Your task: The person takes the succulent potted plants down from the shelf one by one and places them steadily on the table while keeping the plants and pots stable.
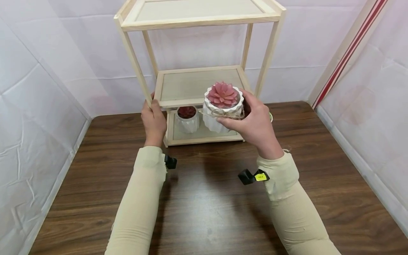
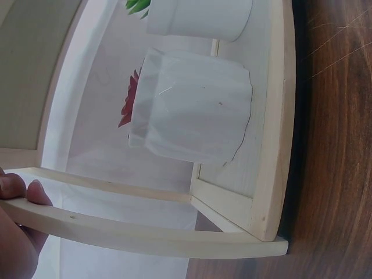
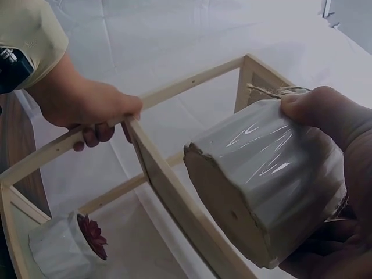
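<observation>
My right hand [image 1: 259, 124] grips a potted pink succulent [image 1: 223, 95] by its white fluted pot, thumb over the twine bow at the front. The pot is in the air in front of the middle shelf [image 1: 199, 85], and its pale underside shows in the right wrist view. On the left, my left hand [image 1: 155, 122] holds the front post of a light wooden shelf rack [image 1: 134, 60] beside the middle shelf. A second potted succulent [image 1: 188, 124], dark red in a white pot, stands on the bottom shelf at the left.
Beside the red succulent, the left wrist view shows another white pot [image 2: 200, 17] with green leaves. The rack's top shelf [image 1: 199, 9] overhangs the middle one. A dark wooden table [image 1: 204, 205] carries the rack, with white cloth walls [image 1: 47, 63] around it.
</observation>
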A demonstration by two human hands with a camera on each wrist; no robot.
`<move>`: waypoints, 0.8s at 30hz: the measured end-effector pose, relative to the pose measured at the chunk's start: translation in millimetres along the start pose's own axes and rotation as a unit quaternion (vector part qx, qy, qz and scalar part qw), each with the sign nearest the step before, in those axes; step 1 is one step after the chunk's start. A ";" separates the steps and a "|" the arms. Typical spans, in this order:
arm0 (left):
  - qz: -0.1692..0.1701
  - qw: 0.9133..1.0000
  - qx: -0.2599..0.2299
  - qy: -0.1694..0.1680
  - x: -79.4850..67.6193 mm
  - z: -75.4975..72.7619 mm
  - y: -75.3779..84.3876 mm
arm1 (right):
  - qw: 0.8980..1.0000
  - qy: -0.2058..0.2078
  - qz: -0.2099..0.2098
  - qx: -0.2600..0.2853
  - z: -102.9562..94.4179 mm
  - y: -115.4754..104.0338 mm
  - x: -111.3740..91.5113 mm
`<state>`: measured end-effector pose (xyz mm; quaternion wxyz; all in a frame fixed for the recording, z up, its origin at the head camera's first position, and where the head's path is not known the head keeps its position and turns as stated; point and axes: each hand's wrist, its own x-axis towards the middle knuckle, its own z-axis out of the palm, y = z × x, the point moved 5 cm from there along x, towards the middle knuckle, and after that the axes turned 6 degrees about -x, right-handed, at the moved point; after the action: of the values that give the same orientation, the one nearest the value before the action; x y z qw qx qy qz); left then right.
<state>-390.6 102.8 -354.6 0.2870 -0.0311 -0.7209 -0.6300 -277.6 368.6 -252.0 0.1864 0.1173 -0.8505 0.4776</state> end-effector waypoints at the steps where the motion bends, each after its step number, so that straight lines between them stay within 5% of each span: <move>1: -0.003 1.000 -0.002 -0.001 -1.8 -0.2 4.4 | 1.000 0.003 0.003 -0.005 -0.8 0.4 -0.8; 8: -0.007 1.000 -0.002 -0.006 -13.3 -2.1 34.0 | 1.000 0.022 -0.004 -0.015 -0.5 33.8 4.9; 15: -0.007 1.000 -0.006 -0.008 -1.6 -0.1 3.9 | 1.000 0.026 -0.009 -0.015 -2.1 39.6 2.8; 24: 0.008 1.000 0.001 -0.004 -0.2 -0.9 0.4 | 0.999 0.039 -0.004 -0.031 -5.2 47.6 -0.1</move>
<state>-389.9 102.1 -354.3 0.2892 -0.0388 -0.7221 -0.6272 -294.4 397.7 -286.1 0.2251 0.0964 -0.8565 0.4543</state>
